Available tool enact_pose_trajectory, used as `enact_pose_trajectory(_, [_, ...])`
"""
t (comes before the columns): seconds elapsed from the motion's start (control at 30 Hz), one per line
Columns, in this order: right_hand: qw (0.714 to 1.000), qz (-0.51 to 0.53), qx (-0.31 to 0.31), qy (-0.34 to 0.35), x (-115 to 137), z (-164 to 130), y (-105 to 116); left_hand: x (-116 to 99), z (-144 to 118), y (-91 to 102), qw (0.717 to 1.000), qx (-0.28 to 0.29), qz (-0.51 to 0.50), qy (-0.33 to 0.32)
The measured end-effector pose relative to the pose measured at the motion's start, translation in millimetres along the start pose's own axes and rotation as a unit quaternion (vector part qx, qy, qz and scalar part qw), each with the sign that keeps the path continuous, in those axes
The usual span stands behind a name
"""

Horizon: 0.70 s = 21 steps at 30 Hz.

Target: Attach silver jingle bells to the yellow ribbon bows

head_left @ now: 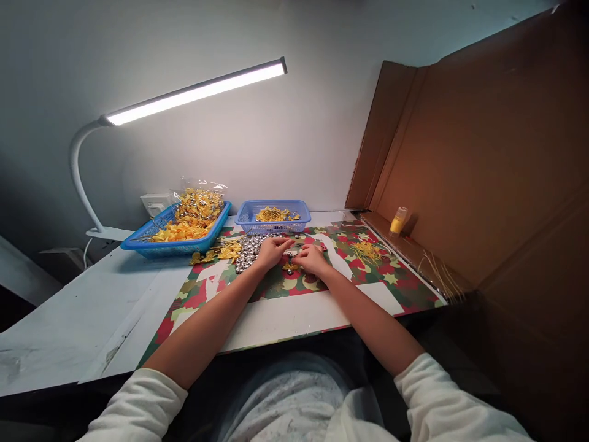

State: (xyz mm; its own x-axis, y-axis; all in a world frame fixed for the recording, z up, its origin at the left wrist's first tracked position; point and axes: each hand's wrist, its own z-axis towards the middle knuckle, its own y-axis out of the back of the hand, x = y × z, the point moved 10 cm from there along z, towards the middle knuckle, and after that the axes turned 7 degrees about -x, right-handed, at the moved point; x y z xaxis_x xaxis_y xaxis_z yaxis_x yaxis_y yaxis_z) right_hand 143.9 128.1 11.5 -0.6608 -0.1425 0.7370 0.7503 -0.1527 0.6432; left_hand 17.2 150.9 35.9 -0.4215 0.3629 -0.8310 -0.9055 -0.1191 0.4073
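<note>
**Figure: Two hands meeting over a small piece at the middle of the patterned mat**

Nearest the lens I see white sleeves (pixel 138 402) and bare forearms running out to the work. My left hand (pixel 272 250) lies at the edge of the pile of silver pieces (pixel 248 250), fingers curled low; my right hand (pixel 311 258) sits just beside it, fingertips drawn in narrow. Between and just under the two hands lies a small dark-and-yellow piece (pixel 291 267) on the camouflage mat (pixel 276 288); both hands appear to pinch at it, though I cannot tell which one bears it. I judge the step goes best with wrists resting on the mat and the piece kept under the lamp (pixel 197 92).

Behind stand a large blue basket (pixel 138 245) of yellow bows and a small blue basket (pixel 243 216); yellow strands (pixel 367 250) lie to the right, near a small bottle (pixel 398 221) against the cardboard screen (pixel 483 153).

The fingertips hide the piece's form; the silver pieces are too small to name.
</note>
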Motion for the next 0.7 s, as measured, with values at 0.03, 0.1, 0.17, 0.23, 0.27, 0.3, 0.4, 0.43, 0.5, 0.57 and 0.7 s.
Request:
enact_pose_trajectory(0.03, [1.0, -0.011, 0.005, -0.007, -0.3, -1.3, 0.2, 0.7, 0.8, 1.8, 1.0, -0.008, 0.001, 0.002])
enact_pose_trajectory(0.1, [0.999, -0.024, 0.009, -0.02, -0.7, -3.8, 1.5, 1.3, 1.8, 4.4, 1.0, -0.02, 0.003, 0.003])
enact_pose_trajectory(0.17, [0.999, -0.026, 0.016, -0.027, 0.0, -6.0, 1.5, 0.2, 2.1, 5.6, 1.0, -0.026, 0.004, -0.005])
enact_pose_trajectory(0.23, [0.999, -0.023, 0.03, -0.025, 2.1, -8.1, -0.3, -1.6, 1.8, 6.2, 1.0, -0.028, 0.006, -0.014])
enact_pose_trajectory(0.27, [0.999, -0.023, 0.037, -0.022, 3.5, -8.9, -1.5, -2.3, 1.6, 6.2, 0.999, -0.027, 0.008, -0.017])
enact_pose_trajectory(0.3, [0.999, -0.024, 0.043, -0.019, 4.6, -9.4, -2.5, -3.0, 1.3, 6.3, 0.999, -0.028, 0.01, -0.02])
enact_pose_trajectory(0.4, [0.999, -0.031, 0.04, -0.02, 4.5, -8.7, -2.8, -3.9, 0.5, 5.3, 0.999, -0.024, 0.014, -0.024])
enact_pose_trajectory(0.43, [0.999, -0.032, 0.035, -0.024, 3.5, -8.1, -2.4, -4.2, 0.3, 4.7, 0.999, -0.023, 0.014, -0.026])
enact_pose_trajectory(0.5, [0.999, -0.029, 0.026, -0.027, 2.3, -7.0, -1.7, -5.2, -0.1, 3.4, 0.999, -0.019, 0.014, -0.031])
enact_pose_trajectory(0.57, [0.999, -0.027, 0.021, -0.022, 3.1, -6.6, -1.2, -6.1, -0.4, 2.4, 0.999, -0.018, 0.015, -0.034])
enact_pose_trajectory(0.7, [0.999, -0.03, 0.024, -0.007, 6.8, -8.2, -1.4, -7.9, -1.1, 2.5, 0.999, -0.02, 0.015, -0.03])
